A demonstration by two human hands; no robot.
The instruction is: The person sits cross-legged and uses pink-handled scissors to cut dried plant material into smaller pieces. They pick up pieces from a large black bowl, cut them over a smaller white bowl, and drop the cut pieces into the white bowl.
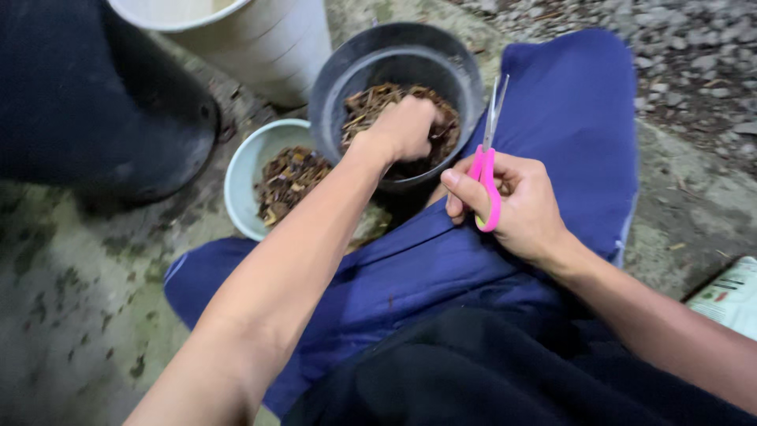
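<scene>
Two hands: left [406, 126] in one black pot [347, 71], right [516, 205] gripping one scissors [486, 162].

An outdoor yard or garden corner, worked at ground level. Rough, stained concrete ground [71, 300] fills the lower left of the frame, loose gravel [694, 47] the upper right. Plastic pots of dry bark chips [394, 102] sit on the ground at upper centre, beside a white bucket [260, 39] and a large black container [95, 95].
</scene>
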